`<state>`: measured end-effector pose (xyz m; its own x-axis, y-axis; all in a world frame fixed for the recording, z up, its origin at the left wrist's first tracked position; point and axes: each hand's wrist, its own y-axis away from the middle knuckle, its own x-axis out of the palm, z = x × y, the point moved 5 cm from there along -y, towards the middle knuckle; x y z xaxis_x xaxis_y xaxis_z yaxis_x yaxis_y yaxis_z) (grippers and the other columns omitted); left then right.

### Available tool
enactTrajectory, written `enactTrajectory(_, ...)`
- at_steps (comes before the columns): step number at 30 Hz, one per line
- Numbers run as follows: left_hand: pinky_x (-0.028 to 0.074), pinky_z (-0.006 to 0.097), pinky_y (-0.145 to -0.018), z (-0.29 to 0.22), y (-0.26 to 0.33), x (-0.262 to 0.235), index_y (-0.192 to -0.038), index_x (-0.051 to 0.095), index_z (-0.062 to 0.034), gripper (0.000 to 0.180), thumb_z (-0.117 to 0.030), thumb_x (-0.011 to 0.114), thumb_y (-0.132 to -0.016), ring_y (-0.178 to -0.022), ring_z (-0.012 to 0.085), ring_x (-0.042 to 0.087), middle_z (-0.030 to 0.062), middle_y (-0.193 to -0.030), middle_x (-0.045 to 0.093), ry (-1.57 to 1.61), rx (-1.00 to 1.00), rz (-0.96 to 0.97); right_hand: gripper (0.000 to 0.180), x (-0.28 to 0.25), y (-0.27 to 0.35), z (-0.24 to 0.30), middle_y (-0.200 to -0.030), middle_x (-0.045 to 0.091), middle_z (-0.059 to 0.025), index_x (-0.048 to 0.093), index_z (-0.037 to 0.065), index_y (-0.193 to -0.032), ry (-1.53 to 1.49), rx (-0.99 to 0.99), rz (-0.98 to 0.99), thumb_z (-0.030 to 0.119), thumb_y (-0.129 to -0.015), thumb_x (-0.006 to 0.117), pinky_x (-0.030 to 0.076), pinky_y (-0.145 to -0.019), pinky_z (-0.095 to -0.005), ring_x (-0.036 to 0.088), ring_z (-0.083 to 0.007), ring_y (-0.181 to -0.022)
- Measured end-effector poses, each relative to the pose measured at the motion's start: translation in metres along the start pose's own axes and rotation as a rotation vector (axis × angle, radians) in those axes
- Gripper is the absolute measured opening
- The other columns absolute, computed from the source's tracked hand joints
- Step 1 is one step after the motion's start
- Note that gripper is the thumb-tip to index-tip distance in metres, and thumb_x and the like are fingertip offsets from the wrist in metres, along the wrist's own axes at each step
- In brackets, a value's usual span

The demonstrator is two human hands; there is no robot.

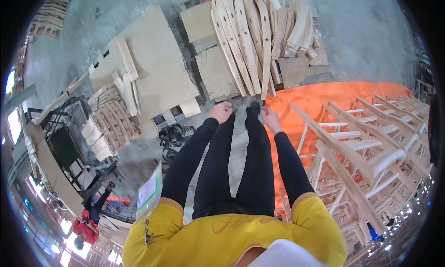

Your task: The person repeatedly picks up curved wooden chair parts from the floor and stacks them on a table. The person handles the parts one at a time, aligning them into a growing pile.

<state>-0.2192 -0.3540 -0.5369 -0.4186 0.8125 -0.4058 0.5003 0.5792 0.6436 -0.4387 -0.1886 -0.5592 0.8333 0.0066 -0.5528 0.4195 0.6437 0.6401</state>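
My left hand [221, 112] hangs in front of my left thigh, its fingers curled in, and no object shows in it. By my right leg is my right hand [270, 118], with its fingers loosely curled; nothing shows in that one either. Both hands are apart from the wood around them. Nearest ahead are long curved wooden chair parts [243, 39] with slots cut in them, lying side by side on a board-covered stack. To the right of my right hand spreads an orange sheet [296, 97].
Wooden chair frames [366, 146] crowd the right side. At the left, curved wooden pieces [104, 128] are stacked beside a large flat board [153, 63]. Black straps or cables [174, 139] lie on the floor. A person in red [85, 227] is at the far lower left.
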Motion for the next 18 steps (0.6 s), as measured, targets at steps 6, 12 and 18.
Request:
enactTrajectory(6,0.053,0.039,-0.086,0.064,-0.12,0.04,-0.113,0.067,-0.0019,0.04,-0.031,0.065,-0.086,-0.096,0.0311,0.069,0.018,-0.102,0.072,-0.103,-0.083,0.038,0.037,0.045,-0.167,-0.017,-0.105,0.068,-0.0245,0.064,0.0,-0.111,0.181,-0.018,0.049,0.027,-0.087,0.058,0.051,-0.088,-0.048,0.064,-0.0419,-0.101)
enactTrajectory(12,0.048,0.042,-0.097,0.086,-0.207,0.09,-0.126,0.057,0.0059,0.069,-0.046,0.068,-0.081,-0.111,0.0378,0.062,0.0269,-0.12,0.063,-0.148,-0.242,0.097,0.065,0.068,-0.258,-0.033,-0.119,0.06,-0.0321,0.048,-0.007,-0.133,0.106,-0.085,-0.009,0.04,-0.089,0.059,0.045,-0.1,-0.0465,0.057,-0.0438,-0.116)
enactTrajectory(18,0.039,0.041,-0.108,0.092,-0.273,0.157,-0.149,0.016,0.0091,0.112,-0.043,0.079,-0.072,-0.129,0.0427,0.047,0.0374,-0.139,0.042,0.039,-0.266,-0.023,0.083,0.105,-0.305,-0.058,-0.125,0.058,-0.0325,0.05,-0.008,-0.132,-0.223,0.235,0.083,0.065,-0.096,0.032,0.04,-0.103,-0.045,0.052,-0.0447,-0.124)
